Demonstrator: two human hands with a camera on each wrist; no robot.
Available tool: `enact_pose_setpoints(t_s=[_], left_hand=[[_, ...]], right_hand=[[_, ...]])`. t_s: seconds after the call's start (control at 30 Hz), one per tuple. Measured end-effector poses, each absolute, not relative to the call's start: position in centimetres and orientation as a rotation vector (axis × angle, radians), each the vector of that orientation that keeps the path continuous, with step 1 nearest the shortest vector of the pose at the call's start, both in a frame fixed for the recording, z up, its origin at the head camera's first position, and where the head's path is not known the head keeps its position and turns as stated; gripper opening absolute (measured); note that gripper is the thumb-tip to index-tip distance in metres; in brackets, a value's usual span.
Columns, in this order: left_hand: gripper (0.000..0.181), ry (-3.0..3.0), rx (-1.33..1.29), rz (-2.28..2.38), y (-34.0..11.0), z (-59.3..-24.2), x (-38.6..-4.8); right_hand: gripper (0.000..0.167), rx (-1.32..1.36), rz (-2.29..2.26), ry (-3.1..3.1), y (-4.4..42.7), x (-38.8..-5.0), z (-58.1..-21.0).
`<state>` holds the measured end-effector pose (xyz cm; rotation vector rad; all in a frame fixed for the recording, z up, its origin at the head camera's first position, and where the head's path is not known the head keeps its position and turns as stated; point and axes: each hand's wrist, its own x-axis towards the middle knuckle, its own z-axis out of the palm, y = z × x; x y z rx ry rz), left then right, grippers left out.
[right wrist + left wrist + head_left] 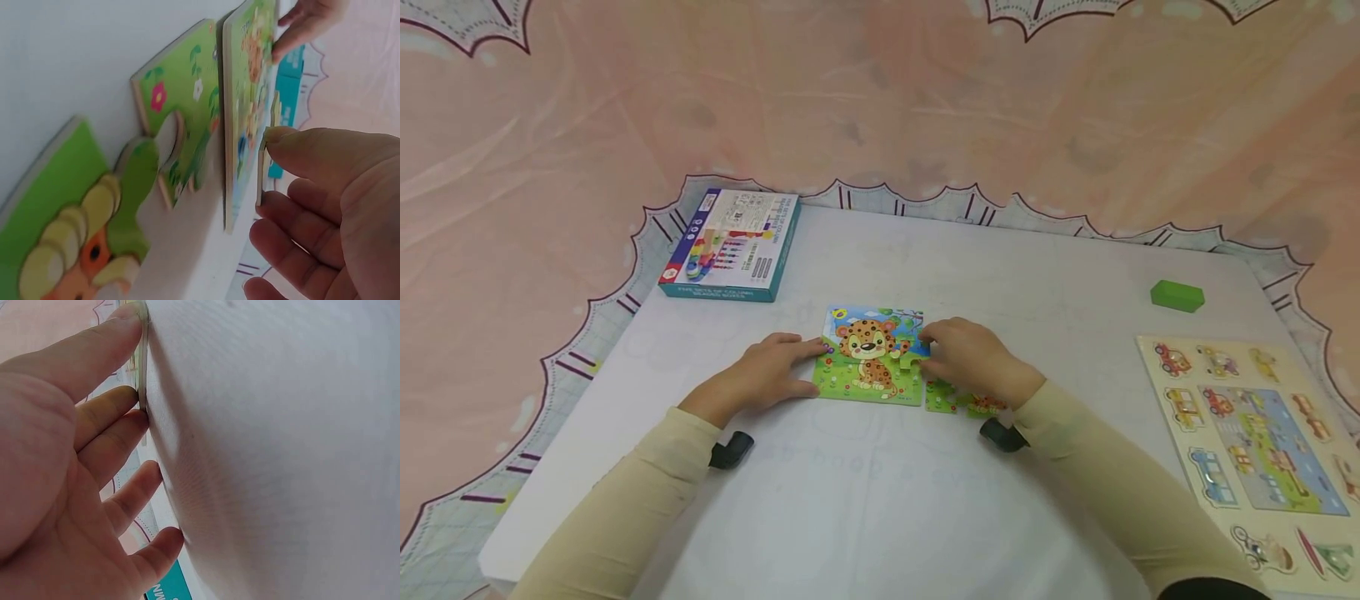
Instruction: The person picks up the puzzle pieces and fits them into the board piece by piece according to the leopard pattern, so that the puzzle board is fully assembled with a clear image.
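Observation:
A square leopard jigsaw puzzle (868, 392) lies flat on the white table. My left hand (767, 367) touches its left edge, fingers extended and thumb near the lower corner; in the left wrist view the fingertips rest along that edge. Above the puzzle's right side, my right hand (973, 358) pinches a small puzzle piece (262, 172) between thumb and fingers, tilted off the surface. Just below that hand are loose puzzle pieces, one green with flowers (194, 78) and another with part of an animal picture (69, 206). The right hand partly hides them in the head view.
A flat cardboard box (730, 242) sits at the table's back left. On the right are a green block (1177, 296) and a wooden picture board (1165, 400) with vehicle shapes. A patterned peach cloth (880, 108) hangs or lies beyond the table (850, 500).

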<state>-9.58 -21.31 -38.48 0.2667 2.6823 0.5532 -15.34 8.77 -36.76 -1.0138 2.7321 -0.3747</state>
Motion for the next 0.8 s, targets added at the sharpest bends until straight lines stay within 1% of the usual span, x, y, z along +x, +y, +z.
enact_pose_setpoints(t_s=[0.8], left_hand=[[0.068, 2.681, 0.258, 0.563, -21.3, -38.4, -9.5]], right_hand=[[0.041, -0.991, -0.322, 2.720, 6.7, -16.2, -37.7]])
